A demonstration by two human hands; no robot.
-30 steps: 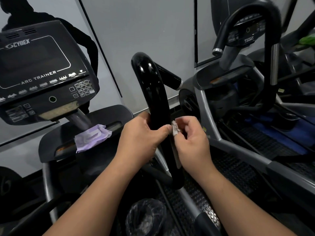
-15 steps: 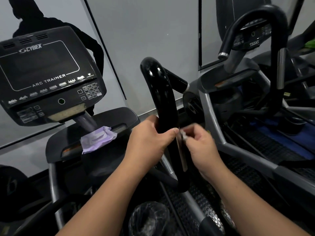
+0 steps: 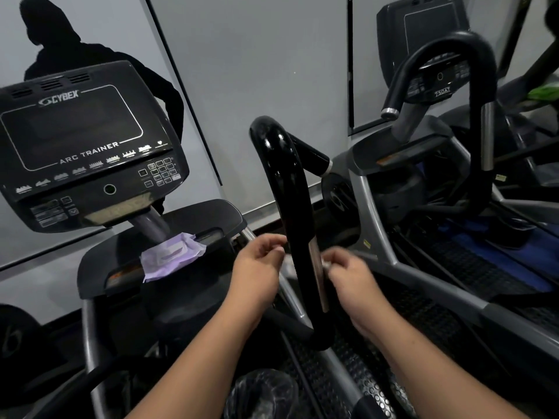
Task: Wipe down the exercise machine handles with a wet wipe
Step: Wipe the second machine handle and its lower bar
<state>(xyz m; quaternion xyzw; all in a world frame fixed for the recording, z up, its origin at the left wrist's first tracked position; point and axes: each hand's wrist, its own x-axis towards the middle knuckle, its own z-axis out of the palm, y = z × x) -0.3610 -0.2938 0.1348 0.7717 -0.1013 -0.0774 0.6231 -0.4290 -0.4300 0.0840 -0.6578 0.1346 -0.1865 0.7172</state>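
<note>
right hand [image 3: 352,275] pinches a small white wet wipe [image 3: 326,264] just right of the black handle [image 3: 290,207] | left hand [image 3: 258,263] curled just left of handle, what it holds I cannot tell | count: two hands, one wipe, one purple wipe pack [image 3: 171,257] far left on console shelf [image 3: 99,267]

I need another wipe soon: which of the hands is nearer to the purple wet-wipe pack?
Left. The left hand is just right of the purple wet-wipe pack; the right hand is beyond the glossy black handle.
</note>
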